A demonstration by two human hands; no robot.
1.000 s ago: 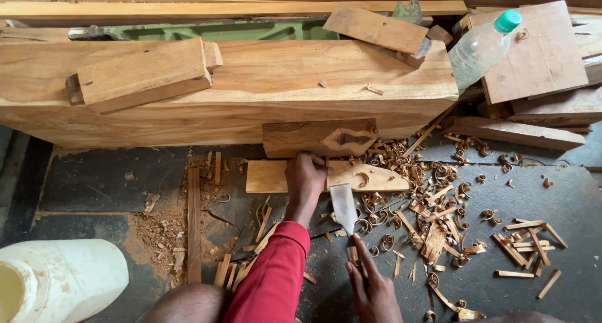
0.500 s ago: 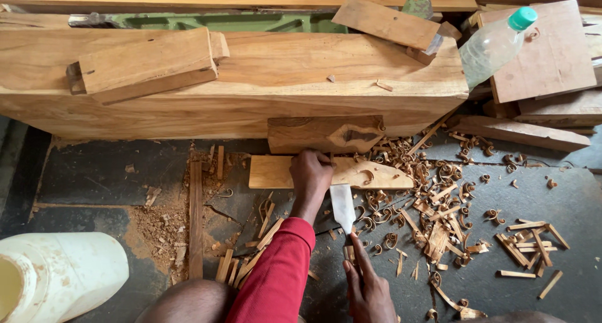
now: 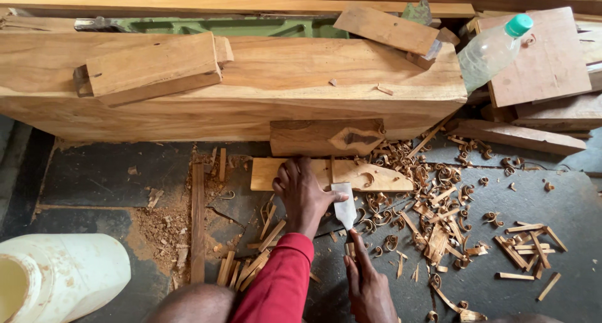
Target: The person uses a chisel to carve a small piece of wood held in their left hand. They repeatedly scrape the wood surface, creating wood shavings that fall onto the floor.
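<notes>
A flat, pale wooden piece [image 3: 370,174] with a curved right end lies on the dark floor in front of a big timber beam [image 3: 263,85]. My left hand [image 3: 302,194], in a red sleeve, presses down on the piece's left half. My right hand [image 3: 369,285] grips the handle of a wide chisel [image 3: 344,207]; its blade rests on the near edge of the piece, right beside my left thumb. Curled shavings [image 3: 439,191] lie around the piece.
A wood block [image 3: 323,137] leans against the beam behind the piece. Offcuts [image 3: 150,66] and a plastic bottle [image 3: 492,50] rest on the beam and boards. A white plastic container [image 3: 59,276] stands at bottom left. Wood strips and sawdust [image 3: 169,226] litter the floor.
The view has shifted slightly. My left hand stays on the wooden piece, and my right hand has kept the chisel blade at the piece's near edge.
</notes>
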